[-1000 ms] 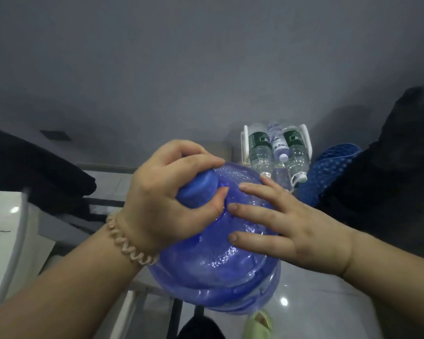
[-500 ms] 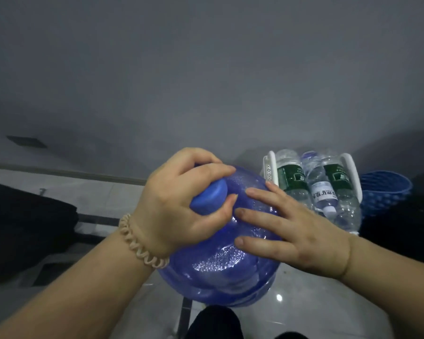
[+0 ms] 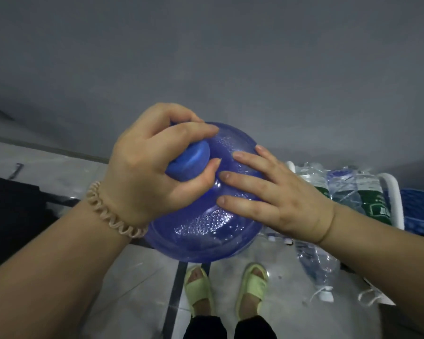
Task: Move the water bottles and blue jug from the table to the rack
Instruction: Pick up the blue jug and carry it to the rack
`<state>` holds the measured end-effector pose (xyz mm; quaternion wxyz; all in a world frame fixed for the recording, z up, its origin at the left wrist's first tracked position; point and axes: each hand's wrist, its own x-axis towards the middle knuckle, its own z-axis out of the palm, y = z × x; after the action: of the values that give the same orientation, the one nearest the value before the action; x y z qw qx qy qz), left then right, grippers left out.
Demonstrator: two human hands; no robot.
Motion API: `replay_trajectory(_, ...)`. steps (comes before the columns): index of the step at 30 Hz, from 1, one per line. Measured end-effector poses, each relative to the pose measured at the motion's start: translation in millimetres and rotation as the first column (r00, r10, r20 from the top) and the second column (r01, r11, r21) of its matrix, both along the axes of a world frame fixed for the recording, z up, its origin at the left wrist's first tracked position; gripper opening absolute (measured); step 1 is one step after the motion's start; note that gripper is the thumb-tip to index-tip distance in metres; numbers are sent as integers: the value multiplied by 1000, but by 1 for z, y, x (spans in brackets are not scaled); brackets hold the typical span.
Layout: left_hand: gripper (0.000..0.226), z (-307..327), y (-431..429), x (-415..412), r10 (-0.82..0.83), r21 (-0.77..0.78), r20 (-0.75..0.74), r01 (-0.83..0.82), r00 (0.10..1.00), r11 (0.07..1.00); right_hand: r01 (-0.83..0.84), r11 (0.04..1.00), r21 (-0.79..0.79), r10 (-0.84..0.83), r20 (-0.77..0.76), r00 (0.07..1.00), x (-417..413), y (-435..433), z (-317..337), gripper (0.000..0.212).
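I hold a large translucent blue jug (image 3: 206, 228) in the air above the tiled floor. My left hand (image 3: 154, 165) is closed around its neck, over the solid blue cap (image 3: 191, 160). My right hand (image 3: 274, 194) lies flat with spread fingers against the jug's shoulder. To the right, several clear water bottles (image 3: 338, 189) with green or white labels lie in a white rack (image 3: 394, 199). Another clear bottle (image 3: 316, 263) lies lower, below my right wrist.
A blue dotted basket (image 3: 421, 211) sits right of the rack. A grey wall fills the upper half. Dark cloth (image 3: 12, 211) lies at the left. My feet in green slippers (image 3: 198, 289) stand on pale floor tiles below the jug.
The view has swung down and left, so the rack with bottles has shifted to the right edge and my feet have come into view. My grip on the jug is unchanged.
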<state>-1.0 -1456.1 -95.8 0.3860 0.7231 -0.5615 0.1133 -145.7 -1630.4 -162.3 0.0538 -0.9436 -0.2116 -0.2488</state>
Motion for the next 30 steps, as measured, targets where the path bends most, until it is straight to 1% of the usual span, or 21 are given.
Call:
replay_trajectory(3,30,-16,-10,10,38,34,-17,-38,999,999,-9,1000,10,10,-20,1000,13,-13,-20,31)
replay_trajectory(6,31,-29,-16,18,35,53,-19,-34,999,998,-24,1000,15,24,-39,999,20,-22,-35,36)
replay_trajectory(11,30,-49,-24,28,18,57,-20,-17,1000,998,-21,998,52,23,-48,999,28,-26,-57,33)
replay_trajectory(22,30,-72,-35,43,-23,77,-37,26,999,997,28,997,72,-24,-49,999,36,-28,-80,28)
replay_trajectory(30,30,-77,-43,52,-52,89,-31,54,998,995,50,995,90,-46,-48,998,42,-35,-90,35)
